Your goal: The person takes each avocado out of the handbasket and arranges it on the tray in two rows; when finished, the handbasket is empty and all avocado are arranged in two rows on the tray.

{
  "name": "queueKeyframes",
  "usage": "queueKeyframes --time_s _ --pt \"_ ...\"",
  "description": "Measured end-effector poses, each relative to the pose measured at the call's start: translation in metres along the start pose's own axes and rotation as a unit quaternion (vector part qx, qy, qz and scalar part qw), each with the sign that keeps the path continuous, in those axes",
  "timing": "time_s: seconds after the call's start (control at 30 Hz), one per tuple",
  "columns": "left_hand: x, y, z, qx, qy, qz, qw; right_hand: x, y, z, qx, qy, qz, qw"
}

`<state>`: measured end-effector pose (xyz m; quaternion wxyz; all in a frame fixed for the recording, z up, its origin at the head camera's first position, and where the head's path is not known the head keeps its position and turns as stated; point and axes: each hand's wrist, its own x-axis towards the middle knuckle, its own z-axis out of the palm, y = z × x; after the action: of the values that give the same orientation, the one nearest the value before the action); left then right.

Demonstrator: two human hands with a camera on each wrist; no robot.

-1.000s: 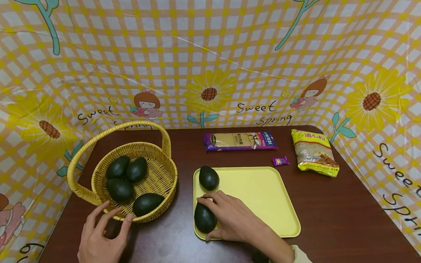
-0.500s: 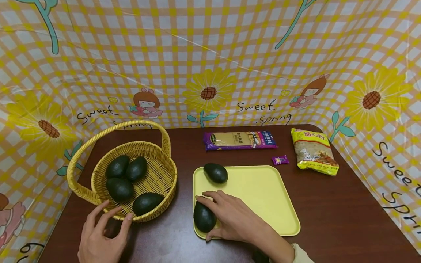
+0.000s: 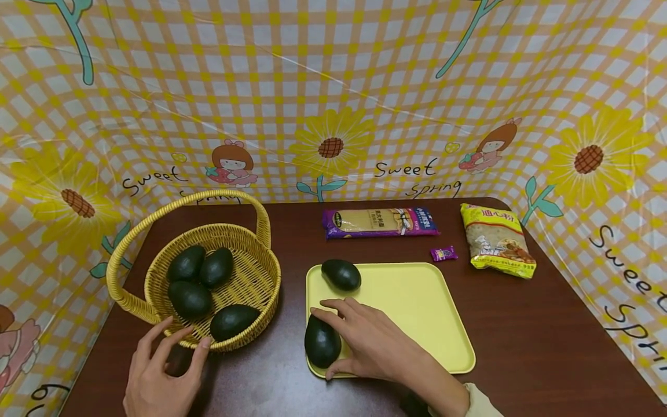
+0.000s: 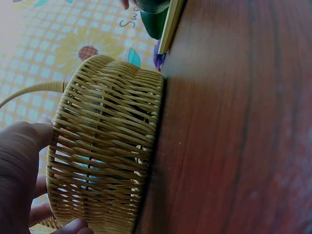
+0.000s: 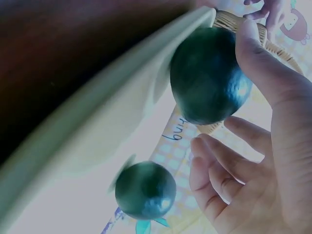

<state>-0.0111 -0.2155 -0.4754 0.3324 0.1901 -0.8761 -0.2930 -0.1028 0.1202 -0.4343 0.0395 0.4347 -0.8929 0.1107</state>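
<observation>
My right hand point(image 3: 367, 341) holds a dark green avocado point(image 3: 322, 341) between thumb and fingers, at the near left corner of a yellow tray point(image 3: 411, 318). In the right wrist view the thumb and one fingertip meet the held avocado point(image 5: 209, 75), while the other fingers stay off it. A second avocado point(image 3: 341, 274) lies on its side at the tray's far left corner. On the left, a yellow wicker basket point(image 3: 250, 272) with a tall handle has several avocados point(image 3: 190, 300) inside. Fingertips of my left hand point(image 3: 161, 370), spread and loosely bent, rest at its near rim.
Behind the tray lies a long purple pasta packet point(image 3: 380, 223), with a small purple wrapped sweet point(image 3: 444, 253) nearby. A yellow macaroni bag point(image 3: 497, 240) lies at the back right. Something dark point(image 3: 413, 403) is partly hidden under the right forearm.
The far avocado has rolled from pointing away to lying sideways, a little to the right. My right hand has nudged its avocado slightly left. The left hand stays put at the basket.
</observation>
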Motion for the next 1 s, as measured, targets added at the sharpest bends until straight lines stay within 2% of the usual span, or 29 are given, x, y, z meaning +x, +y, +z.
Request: queueKeyframes --time_s 0.43,0.73,1.0 --pt "0.0 0.0 -0.001 0.0 -0.004 -0.005 1.0 0.008 0.0 -0.008 -0.01 0.029 -0.028 0.999" --pt "0.001 0.002 -0.001 -0.027 -0.019 -0.011 0.9994 0.019 -0.002 -0.015 -0.012 0.019 -0.037 0.999" --pt "0.001 0.003 -0.001 -0.027 -0.017 -0.013 0.9994 0.029 -0.004 -0.019 -0.01 0.006 -0.05 0.999"
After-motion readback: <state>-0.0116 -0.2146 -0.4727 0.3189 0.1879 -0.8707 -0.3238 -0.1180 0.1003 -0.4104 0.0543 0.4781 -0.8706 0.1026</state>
